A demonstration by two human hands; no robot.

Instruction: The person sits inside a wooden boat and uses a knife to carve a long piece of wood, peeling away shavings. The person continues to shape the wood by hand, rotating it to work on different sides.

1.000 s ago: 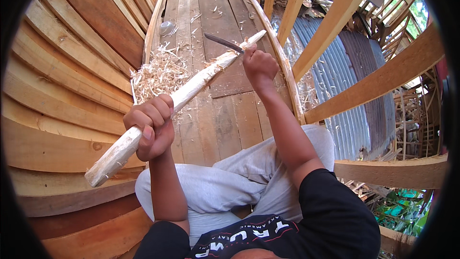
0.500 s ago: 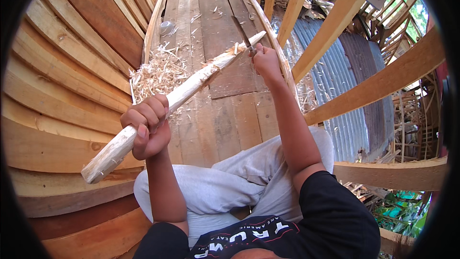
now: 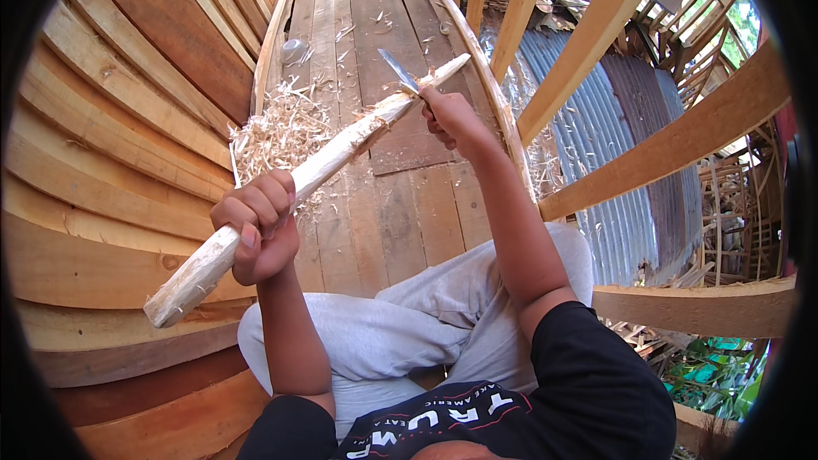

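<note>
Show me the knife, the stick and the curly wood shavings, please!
Knife point(image 3: 398, 70): head view, on the middle of the blade.
Stick point(image 3: 331, 158): head view, on the pale middle of its length.
Shavings point(image 3: 281, 132): head view, on the middle of the pile.

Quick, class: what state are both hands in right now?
Left hand: closed around the pale wooden pole.
Right hand: closed, holding the knife.

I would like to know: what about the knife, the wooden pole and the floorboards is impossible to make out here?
Handle of the knife: head view, mostly covered by the right hand.
Gripped stretch of the wooden pole: head view, wrapped by the left hand.
Floorboards under the wood shavings: head view, covered by them.
Fine detail of the knife's edge: head view, too small.
</note>
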